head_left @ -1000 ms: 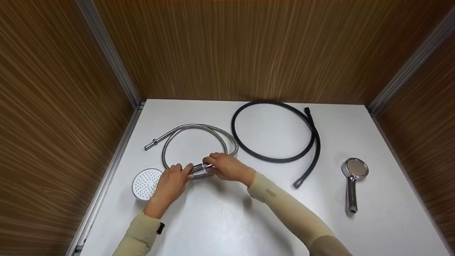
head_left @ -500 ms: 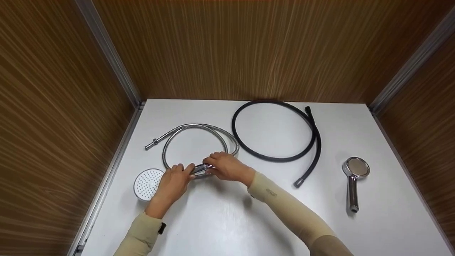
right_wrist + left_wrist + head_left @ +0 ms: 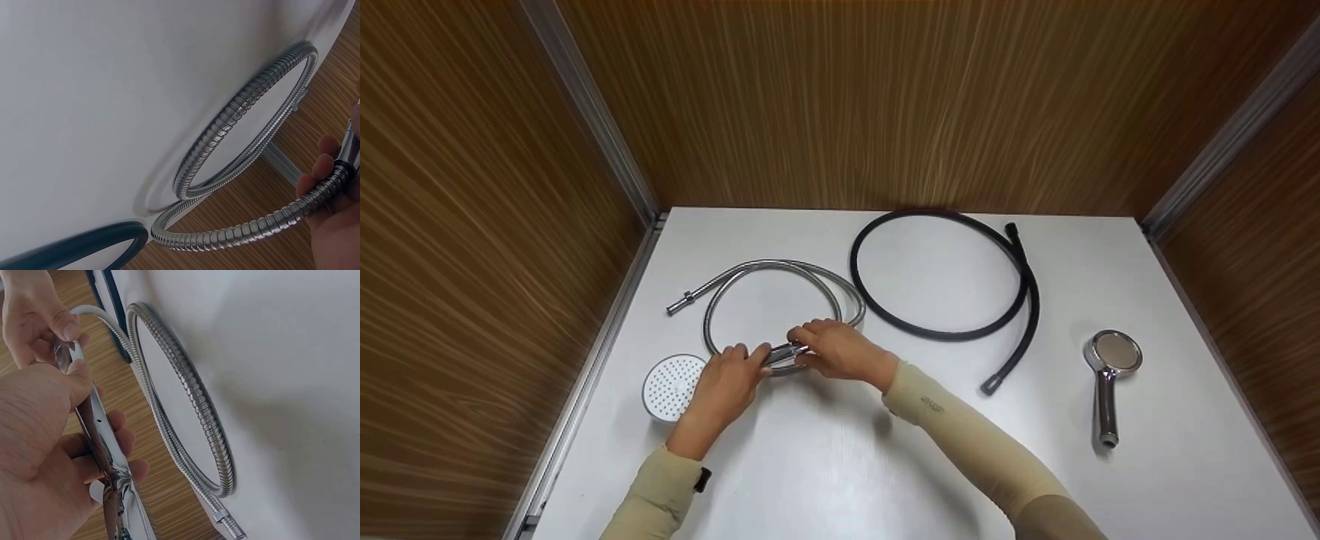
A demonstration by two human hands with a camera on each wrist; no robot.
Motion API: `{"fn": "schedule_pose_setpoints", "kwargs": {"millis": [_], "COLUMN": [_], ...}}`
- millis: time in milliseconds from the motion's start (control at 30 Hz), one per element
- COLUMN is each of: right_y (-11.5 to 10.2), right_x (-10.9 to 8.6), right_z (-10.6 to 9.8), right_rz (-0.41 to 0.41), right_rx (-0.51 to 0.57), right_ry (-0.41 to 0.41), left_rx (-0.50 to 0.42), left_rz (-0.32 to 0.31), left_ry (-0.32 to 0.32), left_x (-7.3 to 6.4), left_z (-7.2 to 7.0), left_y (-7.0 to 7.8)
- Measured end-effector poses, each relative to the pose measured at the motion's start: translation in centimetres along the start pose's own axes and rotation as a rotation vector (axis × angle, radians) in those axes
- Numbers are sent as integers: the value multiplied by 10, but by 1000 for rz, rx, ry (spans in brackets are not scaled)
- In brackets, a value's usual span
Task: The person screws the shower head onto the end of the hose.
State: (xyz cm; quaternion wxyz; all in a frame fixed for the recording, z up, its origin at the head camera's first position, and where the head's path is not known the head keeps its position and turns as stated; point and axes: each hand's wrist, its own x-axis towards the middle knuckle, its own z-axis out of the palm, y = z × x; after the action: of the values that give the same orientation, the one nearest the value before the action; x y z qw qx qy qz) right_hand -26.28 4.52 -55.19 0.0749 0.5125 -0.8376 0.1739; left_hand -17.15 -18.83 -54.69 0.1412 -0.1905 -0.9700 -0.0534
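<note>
Against brown wood-grain panels (image 3: 847,105) stands a white table (image 3: 825,465). Toward its back, right of centre, a black hose (image 3: 945,336) lies in one wide loop. To the left of that, a ribbed silver hose (image 3: 769,264) curls in smaller loops, and one end lifts off the tabletop to a person's hands. A shower head with a round white face (image 3: 670,388) is at the front left, face up, beside the left wrist; its chrome handle points toward the right hand. Well apart, at the far right, a second shower head (image 3: 1106,394) rests on the table in polished chrome, handle toward the viewer. The left hand (image 3: 725,382) holds the chrome handle, thumb and fingers around it. The right hand (image 3: 840,351) grips the silver hose's end fitting (image 3: 347,147) at the handle's tip (whether the two parts are joined is hidden by the fingers). Smallest of all, the silver hose's loose metal end (image 3: 680,303) lies on the table, farther left.
</note>
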Motion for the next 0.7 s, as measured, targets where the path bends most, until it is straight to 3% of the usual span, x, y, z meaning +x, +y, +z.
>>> {"fn": "schedule_pose_setpoints", "kwargs": {"millis": [433,700], "right_y": [-1,-1], "right_x": [0,1], "right_z": [0,-2], "right_rz": [0,21], "right_rx": [-28,-55], "right_ry": [-2,-1], "left_rx": [4,16], "left_rz": [-8,6], "left_ry": [-15,13], "left_x": [1,1], "left_z": [-1,-1], "left_y": [0,0]}}
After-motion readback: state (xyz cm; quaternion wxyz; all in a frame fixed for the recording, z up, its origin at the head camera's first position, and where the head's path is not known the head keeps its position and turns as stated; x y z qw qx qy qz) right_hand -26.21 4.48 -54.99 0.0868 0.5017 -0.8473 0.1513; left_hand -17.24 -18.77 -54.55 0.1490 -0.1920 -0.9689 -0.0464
